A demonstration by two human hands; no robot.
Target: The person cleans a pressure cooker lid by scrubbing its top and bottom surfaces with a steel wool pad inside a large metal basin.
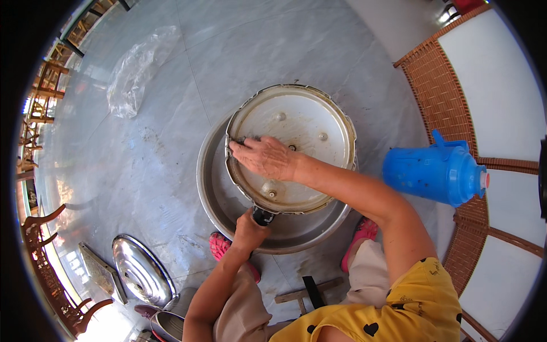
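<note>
A large pressure cooker lid [307, 102], its inner side up, rests over a wide metal basin [209, 188] on the floor. Brownish grime marks its rim and inner face. Around the lid's black handle [261, 216], at the near edge, my left hand [251, 231] is closed. My right hand [267, 158] lies flat on the lid's left part, fingertips at the rim, with a bit of dark scouring material [239, 140] showing by the fingers. What is under the palm is hidden. A little water seems to lie in the basin.
To the right, a blue thermos flask [427, 173] stands near woven wicker panels [444, 89]. A clear plastic bag [136, 72] lies on the floor at upper left. At lower left are a shiny metal lid [143, 271], a framed board [100, 269] and a metal pot [169, 322].
</note>
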